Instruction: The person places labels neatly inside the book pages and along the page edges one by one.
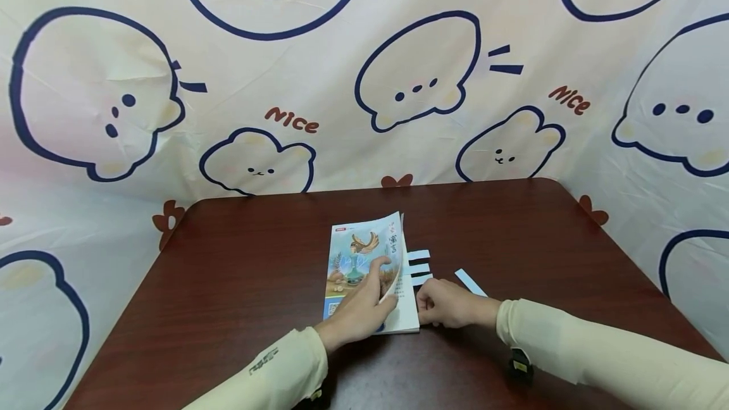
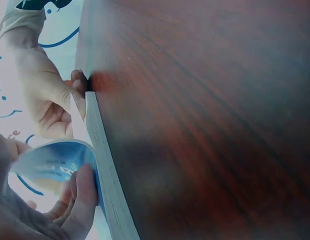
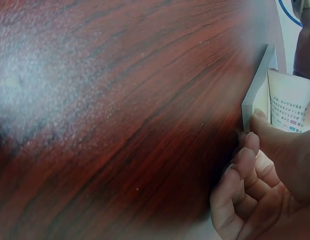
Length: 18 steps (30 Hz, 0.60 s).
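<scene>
A paperback book (image 1: 359, 258) with an illustrated light-blue cover lies on the table. My left hand (image 1: 359, 309) grips its front cover, thumb at the free edge and fingers over the front, bending the cover up. In the left wrist view the bent cover (image 2: 55, 160) curves between thumb and fingers. My right hand (image 1: 447, 302) is at the lower right edge, fingers curled. In the right wrist view its thumb rests on the page at the book's corner (image 3: 260, 95), fingertips beside the edge. Several pale paper strips (image 1: 419, 267) stick out from the right side.
Another pale strip (image 1: 471, 282) lies loose on the table, partly behind the right forearm. The dark red-brown wooden table (image 1: 245, 271) extends around the book. A cartoon-printed cloth (image 1: 336, 81) hangs behind and at the sides.
</scene>
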Tool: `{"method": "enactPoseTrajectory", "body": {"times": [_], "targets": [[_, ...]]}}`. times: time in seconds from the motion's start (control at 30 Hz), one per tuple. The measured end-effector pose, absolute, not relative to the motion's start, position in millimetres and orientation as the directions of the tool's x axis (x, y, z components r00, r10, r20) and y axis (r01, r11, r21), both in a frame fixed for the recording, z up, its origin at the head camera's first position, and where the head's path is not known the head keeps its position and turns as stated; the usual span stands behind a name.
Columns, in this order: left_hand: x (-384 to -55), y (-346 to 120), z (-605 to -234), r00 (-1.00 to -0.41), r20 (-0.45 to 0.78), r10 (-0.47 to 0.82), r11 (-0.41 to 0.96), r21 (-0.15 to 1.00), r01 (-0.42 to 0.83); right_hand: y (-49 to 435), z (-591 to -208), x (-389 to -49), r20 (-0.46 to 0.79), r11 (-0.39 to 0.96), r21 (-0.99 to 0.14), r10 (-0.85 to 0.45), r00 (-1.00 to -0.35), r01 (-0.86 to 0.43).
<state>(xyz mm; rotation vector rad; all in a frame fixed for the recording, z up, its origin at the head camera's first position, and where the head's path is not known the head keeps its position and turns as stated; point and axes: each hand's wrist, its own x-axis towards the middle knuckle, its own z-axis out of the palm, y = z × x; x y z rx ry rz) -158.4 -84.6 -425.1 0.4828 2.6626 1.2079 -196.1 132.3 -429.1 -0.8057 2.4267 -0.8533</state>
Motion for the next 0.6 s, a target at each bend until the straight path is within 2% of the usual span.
{"method": "enactPoseTrajectory", "body": {"times": [0.6], "targets": [[-162.1, -81.6, -426.9, -0.916, -0.047, 0.399, 0.667, 0.7, 0.255, 132.2, -428.5, -198.1, -0.216, 0.627, -0.679, -0.668, -0.712, -0.382]]}}
